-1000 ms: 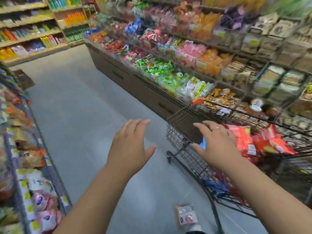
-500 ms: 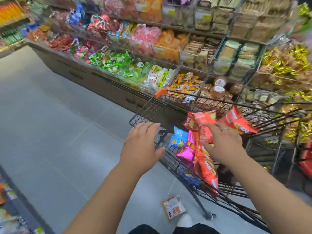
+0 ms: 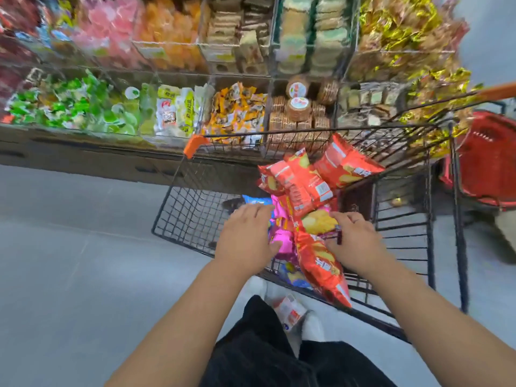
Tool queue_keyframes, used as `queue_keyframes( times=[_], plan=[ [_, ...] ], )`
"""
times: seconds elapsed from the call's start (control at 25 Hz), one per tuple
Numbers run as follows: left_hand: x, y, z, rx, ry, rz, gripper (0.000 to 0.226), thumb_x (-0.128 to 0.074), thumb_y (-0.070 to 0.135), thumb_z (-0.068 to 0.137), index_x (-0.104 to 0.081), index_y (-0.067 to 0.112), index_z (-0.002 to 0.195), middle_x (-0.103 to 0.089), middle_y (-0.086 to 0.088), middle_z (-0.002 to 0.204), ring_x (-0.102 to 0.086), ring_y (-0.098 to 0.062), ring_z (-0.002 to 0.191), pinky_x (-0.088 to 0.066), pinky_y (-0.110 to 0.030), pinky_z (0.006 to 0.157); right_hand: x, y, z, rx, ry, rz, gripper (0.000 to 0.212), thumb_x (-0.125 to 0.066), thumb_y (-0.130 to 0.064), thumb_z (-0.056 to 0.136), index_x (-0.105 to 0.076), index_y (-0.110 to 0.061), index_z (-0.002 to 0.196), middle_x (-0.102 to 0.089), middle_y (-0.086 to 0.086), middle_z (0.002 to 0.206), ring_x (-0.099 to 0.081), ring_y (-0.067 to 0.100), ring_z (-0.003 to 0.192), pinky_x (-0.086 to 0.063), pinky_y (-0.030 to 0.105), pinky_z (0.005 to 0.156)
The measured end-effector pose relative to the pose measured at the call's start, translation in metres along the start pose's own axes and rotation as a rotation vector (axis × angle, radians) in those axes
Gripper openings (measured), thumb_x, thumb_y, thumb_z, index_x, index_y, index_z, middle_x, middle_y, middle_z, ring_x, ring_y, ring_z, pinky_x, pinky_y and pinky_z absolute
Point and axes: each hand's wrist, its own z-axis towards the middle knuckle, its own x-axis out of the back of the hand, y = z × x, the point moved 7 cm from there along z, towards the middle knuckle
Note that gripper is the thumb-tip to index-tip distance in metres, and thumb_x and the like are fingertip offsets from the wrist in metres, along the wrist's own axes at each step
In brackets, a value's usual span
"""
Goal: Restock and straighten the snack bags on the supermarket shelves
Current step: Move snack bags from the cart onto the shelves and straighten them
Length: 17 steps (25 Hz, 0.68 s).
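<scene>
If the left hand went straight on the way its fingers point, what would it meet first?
Probably the blue bag in the cart, just beyond the fingertips of the left hand. The pink bag beside it looks about as close; depth is unclear.

Head camera looks steeply down over the cart (image 3: pixel 190 213), facing seemingly near shelves (image 3: pixel 83 152).

A black wire shopping cart (image 3: pixel 192 216) stands on a grey floor (image 3: pixel 69 261). It has an orange plastic cap (image 3: pixel 195 145) on its far left corner and an orange bar (image 3: pixel 499 92) along its rim at the upper right. Just beyond the cart's right side sits a red plastic basket (image 3: pixel 485 163). At the bottom edge, black trousers (image 3: pixel 251 347) and the toes of white shoes (image 3: pixel 312 326) show, and the whole view is smeared by motion blur
</scene>
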Motion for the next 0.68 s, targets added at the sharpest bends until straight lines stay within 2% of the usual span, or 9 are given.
queue_keyframes(
  times=[0.12, 0.2, 0.36, 0.44, 0.52, 0.6, 0.68],
  plan=[
    [-0.03, -0.007, 0.037, -0.12, -0.125, 0.046, 0.065, -0.061, 0.045, 0.088, -0.039, 0.023, 0.145, -0.047, -0.003, 0.141, -0.038, -0.023, 0.133, -0.028, -0.033, 0.11, -0.036, 0.008, 0.012, -0.164, -0.111, 0.141, 0.076, -0.065, -0.05, 0.083, -0.034, -0.024, 0.147, -0.037, 0.014, 0.143, -0.042, 0.038, 0.128, -0.038, 0.044, 0.107],
    [-0.053, -0.01, 0.056, -0.187, -0.232, 0.075, 0.065, -0.061, 0.043, 0.088, -0.038, 0.023, 0.145, -0.047, -0.004, 0.141, -0.038, -0.024, 0.133, -0.028, -0.034, 0.109, -0.063, 0.012, 0.015, -0.248, -0.207, 0.197, 0.09, -0.067, -0.061, 0.077, -0.027, -0.026, 0.149, -0.033, 0.014, 0.145, -0.037, 0.038, 0.131, -0.035, 0.044, 0.109],
    [-0.096, -0.013, 0.079, -0.281, -0.407, 0.134, 0.069, -0.063, 0.041, 0.087, -0.034, 0.021, 0.147, -0.045, -0.005, 0.144, -0.037, -0.026, 0.135, -0.031, -0.037, 0.112, -0.108, 0.016, 0.02, -0.326, -0.41, 0.292, 0.124, -0.076, -0.072, 0.057, -0.007, -0.035, 0.153, -0.024, 0.014, 0.151, -0.031, 0.04, 0.136, -0.032, 0.046, 0.11],
    [-0.117, -0.014, 0.084, -0.313, -0.49, 0.152, 0.071, -0.064, 0.041, 0.088, -0.032, 0.021, 0.148, -0.043, -0.007, 0.145, -0.035, -0.028, 0.138, -0.029, -0.038, 0.114, -0.126, 0.014, 0.02, -0.307, -0.513, 0.229, 0.136, -0.079, -0.073, 0.048, 0.002, -0.039, 0.152, -0.013, 0.014, 0.157, -0.024, 0.042, 0.139, -0.03, 0.049, 0.111],
    [-0.136, -0.013, 0.084, -0.341, -0.568, 0.169, 0.072, -0.063, 0.04, 0.089, -0.03, 0.021, 0.149, -0.042, -0.008, 0.146, -0.033, -0.028, 0.139, -0.028, -0.038, 0.113, -0.135, 0.015, 0.019, -0.292, -0.492, 0.136, 0.13, -0.081, -0.064, 0.054, 0.002, -0.04, 0.151, -0.008, 0.011, 0.159, -0.025, 0.042, 0.137, -0.035, 0.05, 0.108],
    [-0.152, -0.012, 0.085, -0.363, -0.631, 0.168, 0.073, -0.064, 0.039, 0.088, -0.03, 0.021, 0.15, -0.042, -0.008, 0.147, -0.034, -0.028, 0.138, -0.029, -0.039, 0.114, -0.135, 0.021, 0.018, -0.306, -0.36, 0.11, 0.106, -0.075, -0.048, 0.072, -0.006, -0.036, 0.151, -0.016, 0.01, 0.156, -0.035, 0.038, 0.131, -0.042, 0.048, 0.103],
    [-0.161, -0.01, 0.086, -0.369, -0.683, 0.156, 0.076, -0.066, 0.04, 0.086, -0.03, 0.02, 0.15, -0.042, -0.008, 0.147, -0.036, -0.029, 0.137, -0.033, -0.04, 0.113, -0.131, 0.026, 0.016, -0.331, -0.256, 0.168, 0.087, -0.07, -0.036, 0.08, -0.019, -0.031, 0.15, -0.028, 0.005, 0.152, -0.041, 0.034, 0.125, -0.045, 0.044, 0.099]
  ],
)
